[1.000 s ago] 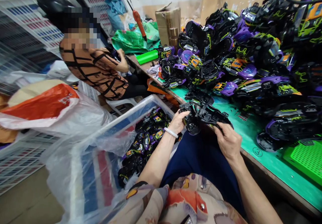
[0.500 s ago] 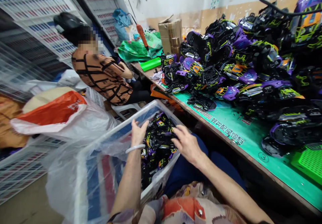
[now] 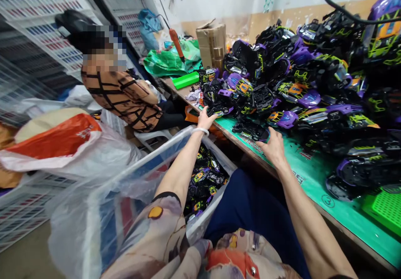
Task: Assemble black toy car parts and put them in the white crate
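Observation:
A large heap of black and purple toy car body shells (image 3: 294, 87) with lime and orange trim covers much of the green tabletop (image 3: 351, 216). At the heap's near left edge is my left hand (image 3: 206, 119), fingers spread beside a shell with a purple rim. My right hand (image 3: 273, 146) has thumb and fingers apart at the end of a dark shell (image 3: 250, 129) lying on the table edge; whether it touches is hard to tell. Below my left arm, more shells (image 3: 206, 178) fill part of the plastic-lined crate (image 3: 221, 212).
A co-worker in a brown patterned top (image 3: 115, 99) sits at the table's far end. Behind the heap stand a cardboard box (image 3: 208, 45) and a hanging orange screwdriver (image 3: 177, 45). A green basket (image 3: 384, 208) is at right, white sacks (image 3: 103, 149) at left.
Both hands have moved from over the crate up and right to the table's heap. The crate's shells stay behind. The co-worker leans slightly further left.

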Demonstrator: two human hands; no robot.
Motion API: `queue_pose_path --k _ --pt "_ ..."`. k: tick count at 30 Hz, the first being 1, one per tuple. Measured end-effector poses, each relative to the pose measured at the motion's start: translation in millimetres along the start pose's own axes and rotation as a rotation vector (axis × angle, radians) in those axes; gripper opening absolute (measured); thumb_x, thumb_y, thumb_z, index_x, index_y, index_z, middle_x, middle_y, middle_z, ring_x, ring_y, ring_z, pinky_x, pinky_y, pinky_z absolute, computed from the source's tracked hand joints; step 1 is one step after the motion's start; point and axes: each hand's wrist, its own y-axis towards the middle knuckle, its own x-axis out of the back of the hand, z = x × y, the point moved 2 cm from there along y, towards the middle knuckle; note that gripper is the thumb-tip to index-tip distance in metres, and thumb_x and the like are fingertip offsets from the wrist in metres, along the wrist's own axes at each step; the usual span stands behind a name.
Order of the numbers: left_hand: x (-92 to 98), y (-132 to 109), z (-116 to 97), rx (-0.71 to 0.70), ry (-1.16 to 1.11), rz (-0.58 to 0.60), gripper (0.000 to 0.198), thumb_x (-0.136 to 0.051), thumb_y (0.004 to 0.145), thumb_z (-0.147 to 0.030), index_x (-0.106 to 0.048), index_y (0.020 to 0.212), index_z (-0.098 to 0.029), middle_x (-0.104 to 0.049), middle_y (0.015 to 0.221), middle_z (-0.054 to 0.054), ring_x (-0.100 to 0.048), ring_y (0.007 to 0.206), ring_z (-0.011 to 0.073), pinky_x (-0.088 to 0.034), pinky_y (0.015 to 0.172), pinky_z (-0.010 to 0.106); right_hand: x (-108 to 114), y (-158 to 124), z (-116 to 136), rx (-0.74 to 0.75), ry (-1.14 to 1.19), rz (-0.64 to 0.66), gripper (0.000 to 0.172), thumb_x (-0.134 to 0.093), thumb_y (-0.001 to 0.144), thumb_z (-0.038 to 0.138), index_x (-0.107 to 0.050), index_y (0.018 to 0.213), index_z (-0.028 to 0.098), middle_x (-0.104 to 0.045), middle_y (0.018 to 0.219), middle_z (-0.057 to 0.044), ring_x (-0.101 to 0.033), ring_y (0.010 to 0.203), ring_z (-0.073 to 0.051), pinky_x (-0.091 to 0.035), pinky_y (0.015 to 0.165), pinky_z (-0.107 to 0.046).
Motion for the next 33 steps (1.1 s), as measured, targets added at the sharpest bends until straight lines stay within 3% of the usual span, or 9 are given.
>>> queue_pose_path --k 4,7,9,11,13,15,21,25,33 --pt "-9.0 10 18 -0.058 0.003 0.001 0.046 -0.073 0.069 -0.018 -0.068 0.114 -0.015 -0.059 0.121 0.011 -0.054 0.122 0.0273 -0.038 0.113 0.040 -12 6 -7 -0.109 0.244 -0.005 0.095 -0.076 0.065 0.037 -0.039 0.147 0.009 -0.054 0.136 -0.021 -0.051 0.125 -0.036 -0.041 0.106 -0.049" --pt "-7.4 3 30 -0.033 0.009 -0.048 0.031 -0.073 0.066 -0.015 -0.070 0.096 -0.016 -0.058 0.115 0.009 -0.054 0.118 0.0261 -0.039 0.113 0.043 -18 13 -9 -0.168 0.408 -0.066 0.082 -0.070 0.071 0.039 -0.044 0.144 0.010 -0.057 0.134 -0.018 -0.057 0.120 -0.031 -0.045 0.104 -0.046" --pt "-3.9 -9 36 -0.040 0.000 -0.085 0.030 -0.075 0.063 -0.014 -0.069 0.093 -0.015 -0.055 0.120 0.010 -0.053 0.120 0.0265 -0.037 0.114 0.043 -21 16 -10 -0.256 0.506 -0.088 0.071 -0.065 0.076 0.036 -0.047 0.140 0.010 -0.065 0.122 -0.016 -0.065 0.103 -0.028 -0.054 0.091 -0.044" --pt "1.2 -28 39 -0.094 -0.014 -0.132 0.027 -0.074 0.066 -0.014 -0.069 0.093 -0.014 -0.050 0.127 0.012 -0.052 0.123 0.0262 -0.037 0.115 0.043 -24 18 -12 -0.361 0.598 -0.048 0.066 -0.063 0.076 0.030 -0.049 0.137 0.010 -0.069 0.100 -0.012 -0.069 0.077 -0.024 -0.059 0.067 -0.038" --pt "7.7 -50 39 -0.197 -0.009 -0.196 0.021 -0.069 0.073 -0.015 -0.069 0.095 -0.014 -0.047 0.131 0.012 -0.052 0.124 0.0253 -0.038 0.114 0.042 -25 17 -12 -0.427 0.690 -0.005 0.061 -0.065 0.073 0.025 -0.053 0.131 0.010 -0.067 0.082 -0.007 -0.064 0.056 -0.020 -0.054 0.047 -0.032" --pt "15.0 -74 35 -0.328 0.033 -0.269 0.017 -0.063 0.080 -0.015 -0.070 0.096 -0.016 -0.047 0.133 0.011 -0.051 0.125 0.0242 -0.039 0.113 0.043 -24 14 -11 -0.456 0.778 -0.014 0.054 -0.068 0.069 0.021 -0.057 0.121 0.012 -0.065 0.075 -0.002 -0.060 0.047 -0.017 -0.050 0.039 -0.029" --pt "39.2 -131 19 -0.562 0.156 -0.435 0.019 -0.058 0.087 -0.013 -0.072 0.098 -0.020 -0.046 0.137 0.009 -0.047 0.130 0.0232 -0.041 0.111 0.045 -15 -7 -9 -0.497 0.985 -0.082 0.040 -0.074 0.058 0.016 -0.058 0.094 0.019 -0.063 0.072 0.004 -0.059 0.045 -0.013 -0.054 0.037 -0.025" --pt "48.1 -148 13 -0.591 0.115 -0.391 0.018 -0.056 0.089 -0.014 -0.072 0.097 -0.019 -0.044 0.138 0.010 -0.046 0.132 0.0232 -0.043 0.110 0.045 -7 -26 -14 -0.477 1.068 -0.107 0.046 -0.080 0.050 0.019 -0.058 0.091 0.017 -0.063 0.072 0.005 -0.059 0.046 -0.012 -0.054 0.036 -0.023" --pt "47.2 -162 2 -0.591 0.071 -0.356 0.017 -0.058 0.090 -0.016 -0.073 0.097 -0.020 -0.047 0.135 0.010 -0.049 0.130 0.0229 -0.044 0.110 0.045 12 -51 -14 -0.408 1.173 -0.123 0.057 -0.087 0.043 0.027 -0.060 0.092 0.017 -0.064 0.077 0.005 -0.065 0.050 -0.014 -0.054 0.036 -0.022"
